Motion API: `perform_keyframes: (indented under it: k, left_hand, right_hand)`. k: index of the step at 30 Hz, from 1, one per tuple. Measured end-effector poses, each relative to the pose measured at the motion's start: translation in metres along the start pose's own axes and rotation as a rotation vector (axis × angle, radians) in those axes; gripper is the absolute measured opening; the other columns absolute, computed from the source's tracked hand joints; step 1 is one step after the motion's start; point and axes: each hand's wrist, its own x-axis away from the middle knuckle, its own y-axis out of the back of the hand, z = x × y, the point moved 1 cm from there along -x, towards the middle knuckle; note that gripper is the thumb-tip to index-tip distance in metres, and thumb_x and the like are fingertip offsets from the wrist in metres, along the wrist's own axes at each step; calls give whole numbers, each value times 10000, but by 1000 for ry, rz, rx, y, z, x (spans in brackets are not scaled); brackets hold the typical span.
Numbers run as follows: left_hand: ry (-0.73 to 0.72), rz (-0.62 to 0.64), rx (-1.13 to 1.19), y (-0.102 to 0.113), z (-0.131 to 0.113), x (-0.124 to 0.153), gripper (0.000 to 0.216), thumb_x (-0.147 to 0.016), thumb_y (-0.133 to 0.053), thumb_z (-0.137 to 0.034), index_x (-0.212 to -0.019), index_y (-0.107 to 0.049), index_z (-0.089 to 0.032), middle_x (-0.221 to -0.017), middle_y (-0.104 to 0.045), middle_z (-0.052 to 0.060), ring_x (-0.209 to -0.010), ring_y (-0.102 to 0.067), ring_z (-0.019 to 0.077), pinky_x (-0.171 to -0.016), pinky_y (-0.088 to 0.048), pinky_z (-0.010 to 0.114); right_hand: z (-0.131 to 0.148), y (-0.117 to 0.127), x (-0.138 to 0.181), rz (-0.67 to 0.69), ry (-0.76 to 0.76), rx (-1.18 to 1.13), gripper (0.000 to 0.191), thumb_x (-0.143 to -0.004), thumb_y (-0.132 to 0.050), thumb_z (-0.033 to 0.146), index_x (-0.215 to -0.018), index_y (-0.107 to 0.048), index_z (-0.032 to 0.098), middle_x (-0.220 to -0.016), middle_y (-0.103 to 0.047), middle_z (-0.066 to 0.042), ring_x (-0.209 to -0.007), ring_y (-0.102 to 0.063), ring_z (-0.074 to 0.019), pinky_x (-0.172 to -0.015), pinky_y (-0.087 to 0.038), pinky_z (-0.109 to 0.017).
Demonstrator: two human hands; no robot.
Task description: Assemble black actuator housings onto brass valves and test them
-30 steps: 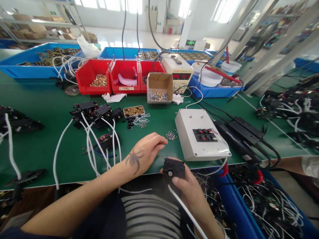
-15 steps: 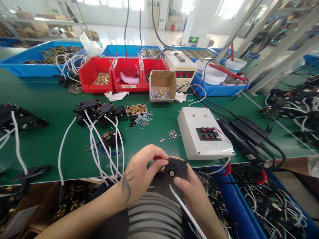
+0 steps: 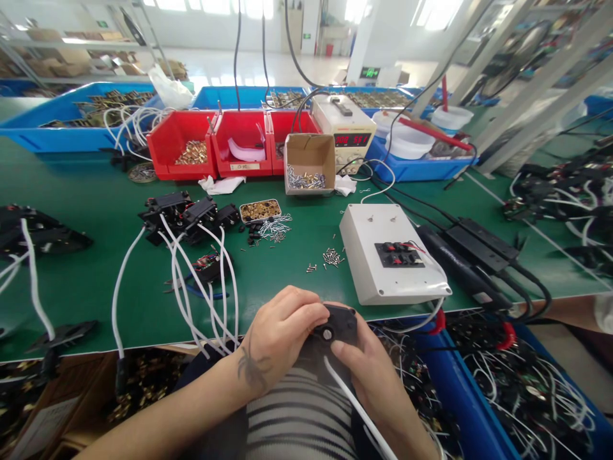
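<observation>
My right hand [image 3: 371,361] is wrapped around a black plastic housing [image 3: 342,322], its thumb lying on the front. A round silver screw-like piece [image 3: 327,334] sits in that face, and a white cable [image 3: 357,402] runs down from the housing. My left hand [image 3: 287,326] is closed, with curled fingertips touching the housing's upper left edge; anything pinched there is hidden. Beyond my hands, loose screws [image 3: 331,257] lie on the green table [image 3: 268,281]. Left of them are short white wire pieces [image 3: 275,227] and a small tray of brass parts [image 3: 261,211].
A grey switch box [image 3: 364,275] stands right of the screws. Black housings [image 3: 201,211] with white cables lie to the left. Red bins [image 3: 182,169], a cardboard box [image 3: 310,153] and a power supply [image 3: 342,121] line the back. Blue crates [image 3: 443,377] sit below the table at right.
My left hand has rolled over the housing's edge, so its thumb is now hidden behind the fingers. The housing stays in my right hand, nearly in place.
</observation>
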Motion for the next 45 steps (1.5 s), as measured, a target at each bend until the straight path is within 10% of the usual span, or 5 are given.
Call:
perform_keyframes:
  k: [13,20,26,39,45]
  left_hand:
    - [432,382,-339,-30,79,-48,89,-887,-567,-124,-820,-615,-159,-835,-609,60,-811,-612,222,-776,-512,337]
    - [395,326,-218,-15,48,-39,58,-929,-544,-155,-890,-579,-179,-849,-651,14,-795,-624,163,-770,-521,281]
    - [69,248,46,13,3,-29,95,-958,-528,-139,-898,-588,-182,-887,-671,20,-838,-626,142,-779,-504,242]
    - [-198,336,-118,10,9,-20,193,-986,-450,-135,-921,-630,-163,-922,-688,59,-815,-606,167,-723,-518,262]
    - [137,359,-282,9,50,-59,149,-996,-465,-195,-1010,-609,-161,-949,-661,53,-870,-631,175,-796,-528,305]
  right_hand:
    - [-11,4,3,-115,-147,-98,504,-746,-729,382,-1190,-576,197,-1141,-660,-77,-1088,-606,-292,-855,-515,-326]
    - [-7,1,1,-122,-152,-105,469,-767,-719,345,-1187,-575,192,-1128,-661,-72,-1144,-578,-308,-942,-488,-369]
    - [-8,0,1,-89,-34,-12,398,-811,-642,235,-1204,-589,207,-1163,-636,-19,-1128,-567,-238,-983,-451,-306]
    - [-3,-2,0,-87,-24,169,396,-800,-608,251,-1194,-584,211,-1131,-633,6,-1087,-569,-208,-939,-451,-268]
    - [-14,-1,-4,-116,-70,65,438,-778,-652,313,-1191,-573,194,-1120,-655,-40,-1085,-591,-257,-919,-457,-318]
